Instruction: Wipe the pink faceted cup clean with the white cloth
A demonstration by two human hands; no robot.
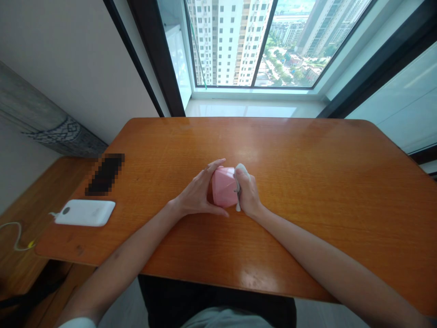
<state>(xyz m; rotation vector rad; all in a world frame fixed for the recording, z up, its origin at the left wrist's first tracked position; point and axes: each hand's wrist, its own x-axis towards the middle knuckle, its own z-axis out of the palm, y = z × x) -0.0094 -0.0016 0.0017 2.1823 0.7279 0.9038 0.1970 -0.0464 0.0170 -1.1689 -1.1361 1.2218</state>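
Note:
A small pink faceted object (224,187) is between my two hands near the middle of the wooden table; its exact kind is unclear. My left hand (200,190) curves around its left side, with the thumb along the near edge and the fingers at the far edge. In my right hand (249,191) is a white cloth (238,208), bunched under the closed fingers and pressed against the object's right side. Part of the cloth hangs below the hand. The object's underside and right face are hidden.
On the left of the wooden table (324,182) lies a white power bank (85,212) with a cable plugged into it. A dark, pixelated rectangle (105,175) is just beyond. Behind the table stands a window (252,93); a grey patterned curtain (64,118) hangs at left.

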